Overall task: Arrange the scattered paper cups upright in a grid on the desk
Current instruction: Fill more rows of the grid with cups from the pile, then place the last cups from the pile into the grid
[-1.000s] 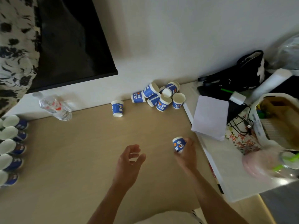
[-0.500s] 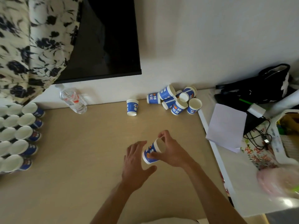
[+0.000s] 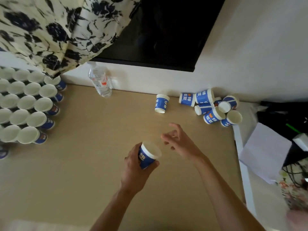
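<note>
My left hand (image 3: 135,165) grips a blue and white paper cup (image 3: 147,155) upright above the middle of the beige desk (image 3: 86,164). My right hand (image 3: 179,141) hovers just to its right with loosely bent fingers, holding nothing. A grid of several upright cups (image 3: 25,107) stands at the desk's left edge. One cup (image 3: 161,103) stands upside down near the back wall. A pile of several tumbled cups (image 3: 211,107) lies at the back right corner.
A clear water bottle (image 3: 100,81) stands by the back wall. A floral curtain (image 3: 50,30) hangs over the grid's far end, beside a dark screen (image 3: 160,34). A white side table (image 3: 241,164) with paper (image 3: 265,152), a black bag and cables borders the desk on the right.
The cup passed from my right hand to my left hand, which now grips it. My right hand let go and drew off to the right. The view swung left, showing more of the grid.
</note>
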`<state>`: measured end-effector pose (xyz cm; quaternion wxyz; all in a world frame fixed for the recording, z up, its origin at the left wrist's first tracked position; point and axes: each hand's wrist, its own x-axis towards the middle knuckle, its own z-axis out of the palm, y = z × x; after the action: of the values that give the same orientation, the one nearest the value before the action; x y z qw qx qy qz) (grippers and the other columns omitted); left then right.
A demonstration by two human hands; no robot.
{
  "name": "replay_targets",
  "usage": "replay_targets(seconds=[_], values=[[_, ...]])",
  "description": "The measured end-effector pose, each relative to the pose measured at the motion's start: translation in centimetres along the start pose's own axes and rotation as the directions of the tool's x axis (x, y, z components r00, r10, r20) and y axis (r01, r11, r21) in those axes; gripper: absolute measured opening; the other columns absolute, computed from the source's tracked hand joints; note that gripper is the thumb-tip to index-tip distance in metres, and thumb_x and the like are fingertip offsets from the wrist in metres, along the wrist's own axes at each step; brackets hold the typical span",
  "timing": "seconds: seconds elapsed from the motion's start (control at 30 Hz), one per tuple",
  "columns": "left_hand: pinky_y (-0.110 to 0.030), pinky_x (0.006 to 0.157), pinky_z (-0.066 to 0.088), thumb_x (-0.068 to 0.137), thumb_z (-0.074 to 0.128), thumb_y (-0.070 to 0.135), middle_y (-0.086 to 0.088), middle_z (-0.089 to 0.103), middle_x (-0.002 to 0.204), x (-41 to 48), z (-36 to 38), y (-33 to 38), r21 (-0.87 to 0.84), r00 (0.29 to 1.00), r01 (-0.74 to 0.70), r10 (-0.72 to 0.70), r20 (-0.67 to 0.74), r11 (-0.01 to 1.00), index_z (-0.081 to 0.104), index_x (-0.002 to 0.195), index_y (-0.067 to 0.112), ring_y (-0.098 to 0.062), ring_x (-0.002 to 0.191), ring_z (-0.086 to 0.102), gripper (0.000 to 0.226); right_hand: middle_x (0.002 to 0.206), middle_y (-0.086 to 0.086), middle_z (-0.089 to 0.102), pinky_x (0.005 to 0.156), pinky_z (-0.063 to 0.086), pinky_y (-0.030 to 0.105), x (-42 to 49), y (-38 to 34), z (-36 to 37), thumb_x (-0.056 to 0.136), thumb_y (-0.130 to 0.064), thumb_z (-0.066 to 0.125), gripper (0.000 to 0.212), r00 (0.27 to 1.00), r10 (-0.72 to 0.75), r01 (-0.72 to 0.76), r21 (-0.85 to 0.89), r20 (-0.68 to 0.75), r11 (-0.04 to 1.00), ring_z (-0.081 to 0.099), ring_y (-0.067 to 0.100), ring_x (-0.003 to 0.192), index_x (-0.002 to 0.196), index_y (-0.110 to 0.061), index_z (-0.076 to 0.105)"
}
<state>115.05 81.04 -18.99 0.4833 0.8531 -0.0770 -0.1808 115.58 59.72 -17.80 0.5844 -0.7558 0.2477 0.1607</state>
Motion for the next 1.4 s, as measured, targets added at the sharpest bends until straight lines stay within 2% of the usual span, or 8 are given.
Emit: replay_targets(seconds=[0.1, 0.23, 0.37, 0.5, 0.8, 0.97, 1.13, 1.4], values=[[-0.014, 0.076, 0.050, 0.070, 0.088, 0.031, 0.015, 0.067, 0.111, 0.4, -1.2, -1.1, -0.021, 0.996, 0.067, -0.068, -0.053, 0.998, 0.054, 0.128, 0.031, -0.002, 0.099, 0.064, 0.067, 0.100, 0.001, 0.069, 0.080, 0.055, 0.039, 6.1, -0.5, -0.6, 0.084, -0.052, 0.073, 0.077, 0.977, 0.098, -0.105, -0.030, -0.189, 0.994, 0.069, 0.018, 0.089, 0.141, -0.016, 0.037], [-0.032, 0.081, 0.055, 0.070, 0.085, 0.037, 0.018, 0.066, 0.111, 0.5, -2.2, -2.1, -0.073, 0.983, 0.148, -0.155, -0.097, 0.986, 0.051, 0.127, 0.037, -0.013, 0.102, 0.063, 0.066, 0.147, 0.006, 0.047, 0.095, 0.046, 0.035, 13.9, -2.0, -0.6, 0.082, -0.053, 0.073, 0.098, 0.931, 0.161, -0.195, -0.072, -0.328, 0.978, 0.054, 0.025, 0.128, 0.154, -0.009, 0.024], [-0.034, 0.080, 0.056, 0.065, 0.076, 0.052, 0.017, 0.066, 0.110, 0.6, -3.1, -3.0, -0.112, 0.972, 0.192, -0.205, -0.118, 0.975, 0.050, 0.126, 0.038, -0.014, 0.101, 0.064, 0.067, 0.134, 0.004, 0.055, 0.082, 0.044, 0.031, 19.4, -2.9, 0.1, 0.076, -0.050, 0.078, 0.091, 0.874, 0.192, -0.226, -0.024, -0.447, 0.974, 0.060, 0.024, 0.111, 0.143, -0.004, 0.036], [-0.015, 0.073, 0.049, 0.072, 0.086, 0.028, 0.016, 0.068, 0.105, 0.9, -4.2, -3.8, -0.095, 0.963, 0.219, -0.230, -0.139, 0.971, 0.053, 0.125, 0.032, -0.002, 0.094, 0.064, 0.062, 0.136, 0.003, 0.054, 0.083, 0.041, 0.029, 22.0, -3.3, 0.5, 0.072, -0.049, 0.081, 0.092, 0.841, 0.205, -0.233, 0.006, -0.502, 0.972, 0.059, 0.024, 0.116, 0.141, -0.007, 0.037], [-0.008, 0.066, 0.046, 0.074, 0.086, 0.022, 0.030, 0.064, 0.098, 1.1, -5.6, -2.8, -0.070, 0.956, 0.227, -0.236, -0.174, 0.971, 0.055, 0.116, 0.035, 0.003, 0.088, 0.063, 0.054, 0.125, -0.001, 0.050, 0.048, 0.039, 0.007, 17.9, -2.8, 1.5, 0.076, -0.023, 0.084, 0.085, 0.873, 0.152, -0.102, 0.131, -0.464, 0.986, 0.055, 0.016, 0.094, 0.143, -0.011, 0.033], [-0.022, 0.071, 0.054, 0.069, 0.087, 0.035, 0.023, 0.068, 0.098, 0.7, -5.1, -0.9, -0.098, 0.963, 0.203, -0.216, -0.159, 0.974, 0.054, 0.110, 0.043, -0.003, 0.087, 0.066, 0.054, 0.115, 0.003, 0.065, 0.076, 0.052, 0.019, 8.9, 1.6, 3.9, 0.067, -0.011, 0.091, 0.077, 0.911, 0.041, 0.069, 0.250, -0.410, 0.966, 0.067, 0.020, 0.101, 0.131, -0.013, 0.050], [-0.023, 0.072, 0.046, 0.055, 0.075, 0.060, 0.021, 0.057, 0.102, -0.9, -3.0, 0.8, -0.069, 0.968, 0.112, -0.124, -0.219, 0.991, 0.056, 0.101, 0.051, -0.010, 0.098, 0.058, 0.051, 0.109, 0.000, 0.070, 0.076, 0.054, 0.022, 0.4, 5.2, 5.4, 0.062, -0.007, 0.091, 0.062, 0.946, 0.023, 0.101, 0.362, -0.323, 0.927, 0.069, 0.017, 0.099, 0.115, -0.019, 0.060], [-0.026, 0.074, 0.043, 0.056, 0.080, 0.050, 0.017, 0.058, 0.104, -5.9, -2.3, 1.6, -0.045, 0.927, 0.039, -0.053, -0.372, 0.998, 0.059, 0.111, 0.037, -0.015, 0.100, 0.055, 0.061, 0.109, -0.004, 0.068, 0.075, 0.054, 0.022, -2.9, 2.8, 4.8, 0.063, -0.004, 0.087, 0.061, 0.947, -0.170, 0.259, 0.336, -0.271, 0.906, 0.068, 0.013, 0.095, 0.113, -0.023, 0.058]])
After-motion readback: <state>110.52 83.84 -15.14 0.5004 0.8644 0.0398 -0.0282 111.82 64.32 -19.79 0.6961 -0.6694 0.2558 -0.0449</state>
